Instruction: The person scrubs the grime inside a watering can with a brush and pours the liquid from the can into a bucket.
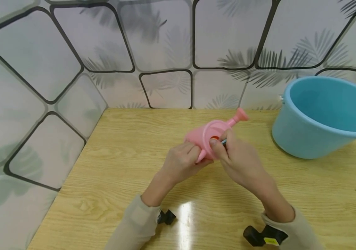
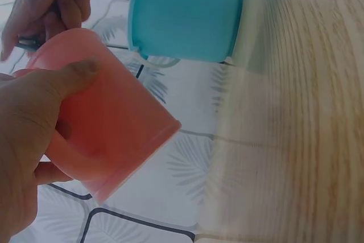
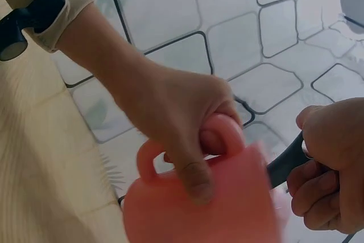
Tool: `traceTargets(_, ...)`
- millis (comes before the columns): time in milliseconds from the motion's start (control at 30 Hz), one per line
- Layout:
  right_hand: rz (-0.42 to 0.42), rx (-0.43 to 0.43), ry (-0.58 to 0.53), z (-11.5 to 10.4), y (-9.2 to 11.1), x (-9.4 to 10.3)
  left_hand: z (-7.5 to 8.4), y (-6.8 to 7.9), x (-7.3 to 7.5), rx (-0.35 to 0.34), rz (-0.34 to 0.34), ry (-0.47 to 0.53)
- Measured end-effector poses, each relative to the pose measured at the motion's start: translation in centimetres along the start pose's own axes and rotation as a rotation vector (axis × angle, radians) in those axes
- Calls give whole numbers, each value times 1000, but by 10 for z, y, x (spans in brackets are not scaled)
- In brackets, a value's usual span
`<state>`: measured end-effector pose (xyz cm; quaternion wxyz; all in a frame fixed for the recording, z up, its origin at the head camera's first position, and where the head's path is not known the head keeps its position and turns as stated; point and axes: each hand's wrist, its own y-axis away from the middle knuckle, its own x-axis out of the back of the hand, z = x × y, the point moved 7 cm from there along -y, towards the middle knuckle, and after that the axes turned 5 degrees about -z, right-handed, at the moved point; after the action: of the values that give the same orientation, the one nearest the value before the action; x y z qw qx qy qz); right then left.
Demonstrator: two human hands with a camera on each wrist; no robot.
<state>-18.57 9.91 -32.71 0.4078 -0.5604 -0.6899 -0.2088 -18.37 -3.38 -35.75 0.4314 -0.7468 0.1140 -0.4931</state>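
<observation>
A pink watering can [image 1: 195,134] is tipped over the table, its round mouth turned toward my right hand and its spout [image 1: 240,115] pointing to the far right. My left hand [image 1: 182,159] grips it by the handle, with the thumb [image 3: 193,180] pressed on the can's side. In my right hand [image 1: 241,162] I hold a slim tool with a dark handle [image 3: 284,162], right at the can's mouth. The tool's far end is hidden, so I cannot tell its kind. A small red patch [image 1: 215,138] shows inside the mouth, beside my right thumb.
A large light-blue bucket [image 1: 304,126] stands on the wooden table [image 1: 118,166] at the right, near the wall. The patterned wall [image 1: 165,38] runs along the table's back and left edges. Black camera mounts [image 1: 265,236] sit on both sleeves.
</observation>
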Motion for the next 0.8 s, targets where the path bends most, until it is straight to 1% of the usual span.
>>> traceTargets(167, 61, 6, -43, -3, 8, 10, 0, 2, -2, -21, 2, -28)
traceTargets(233, 80, 12, -19, -4, 8, 11, 0, 2, -2, -31, 7, -42)
traceTargets(400, 26, -28, 54, -1, 3, 1, 0, 0, 2, -32, 38, -46)
traceTargets(467, -2, -56, 61, 1, 1, -2, 0, 0, 3, -31, 41, -33)
traceTargets(533, -10, -76, 63, 2, 2, -3, 0, 0, 2, -32, 35, -23)
traceTargets(667, 8, -93, 78, -2, 6, 2, 0, 1, 0, -37, 20, -35)
traceTargets(800, 62, -74, 100, -10, 12, 10, 1, 1, -1, -46, 15, -57)
